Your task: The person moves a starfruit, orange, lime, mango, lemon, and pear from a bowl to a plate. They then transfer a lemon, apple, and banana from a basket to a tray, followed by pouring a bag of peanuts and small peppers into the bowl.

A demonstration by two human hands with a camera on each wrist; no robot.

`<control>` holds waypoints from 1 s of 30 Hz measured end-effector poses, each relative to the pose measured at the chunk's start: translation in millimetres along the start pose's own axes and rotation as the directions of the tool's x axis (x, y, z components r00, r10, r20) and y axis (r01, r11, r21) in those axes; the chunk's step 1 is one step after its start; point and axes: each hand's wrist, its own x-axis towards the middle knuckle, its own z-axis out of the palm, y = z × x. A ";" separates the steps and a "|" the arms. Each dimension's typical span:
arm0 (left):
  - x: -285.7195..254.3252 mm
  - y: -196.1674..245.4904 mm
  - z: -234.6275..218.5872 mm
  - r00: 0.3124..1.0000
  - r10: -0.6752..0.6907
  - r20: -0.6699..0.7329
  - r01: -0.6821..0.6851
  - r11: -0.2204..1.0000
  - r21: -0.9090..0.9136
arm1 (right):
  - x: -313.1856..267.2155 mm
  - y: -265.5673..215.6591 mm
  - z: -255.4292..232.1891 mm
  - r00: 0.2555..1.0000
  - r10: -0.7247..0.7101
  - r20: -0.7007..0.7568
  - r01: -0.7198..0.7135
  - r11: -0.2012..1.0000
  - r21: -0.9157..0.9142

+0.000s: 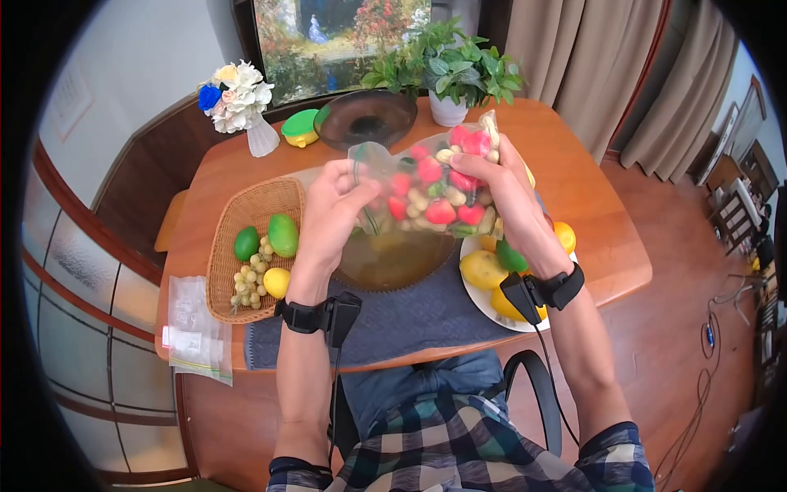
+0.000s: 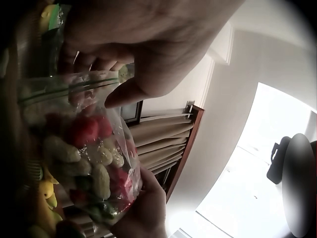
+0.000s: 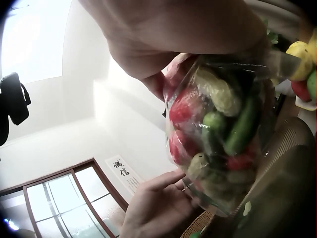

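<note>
A clear zip bag filled with peanuts, red pieces and some green ones is held up over the table. My left hand pinches its zip end, thumb over the plastic near the green seal line. At the opposite end, my right hand grips the bag with the thumb lying across the front. The left wrist view shows the peanuts pressed against the plastic, below the seal. Long green pieces show through the bag in the right wrist view. Below it is a round brown tray, partly hidden.
A wicker basket with grapes, a lemon and green fruit stands left. On the right is a white plate of yellow fruit. Flat plastic bags overhang the front left edge. Behind stand a dark bowl, a flower vase and a potted plant.
</note>
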 end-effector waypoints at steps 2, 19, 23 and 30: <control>-0.4 -2.1 -2.7 1.000 -0.021 0.013 0.021 1.000 -0.012 | 2.9 -0.3 1.0 1.000 -0.013 0.006 0.013 0.999 -0.035; -12.4 -24.5 -8.2 0.992 -0.126 0.001 0.126 0.989 -0.081 | 27.9 -4.6 4.4 0.999 -0.032 0.003 0.030 0.898 -0.438; -12.6 -29.4 -11.4 0.990 -0.130 -0.045 0.128 0.990 -0.052 | 32.1 -5.3 7.1 0.999 -0.038 -0.014 0.026 0.869 -0.495; -15.9 -33.6 -12.6 0.991 -0.125 -0.049 0.122 0.991 -0.060 | 39.3 -17.1 8.4 1.000 -0.014 0.015 0.020 0.795 -0.606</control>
